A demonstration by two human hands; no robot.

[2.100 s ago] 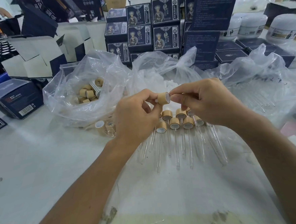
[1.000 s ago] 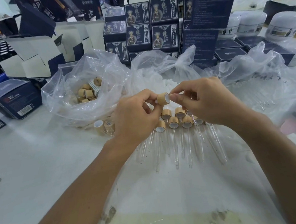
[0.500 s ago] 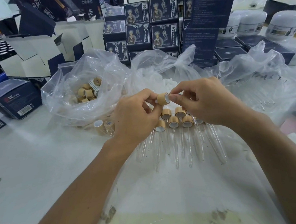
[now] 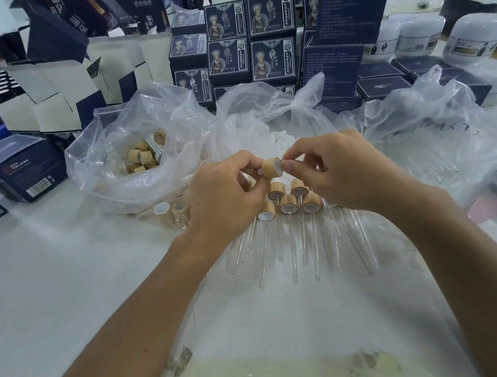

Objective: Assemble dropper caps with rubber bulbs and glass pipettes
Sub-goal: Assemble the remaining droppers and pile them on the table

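Far left there's a clear plastic bag of tan wood-look caps (image 4: pixel 139 159). Left hand (image 4: pixel 227 198) pinches one tan cylindrical dropper cap (image 4: pixel 271 168) mid-table, right hand (image 4: pixel 343 170) has fingertips pinched at its white open end.

White worktop (image 4: pixel 56 275): finished droppers (image 4: pixel 291 229) at centre, cap bag (image 4: pixel 139 154) at 10 o'clock, navy boxes (image 4: pixel 248 38) at 12, white jars (image 4: pixel 475 37) at 2.

The cap (image 4: pixel 271 168) is showing tan wood grain with a white lining. Clear plastic bags (image 4: pixel 160 118) are revealing more tan caps (image 4: pixel 139 157). Navy boxes (image 4: pixel 270 10) are displaying pale figure prints. White jars (image 4: pixel 476 35) are sitting on the white table (image 4: pixel 56 275).
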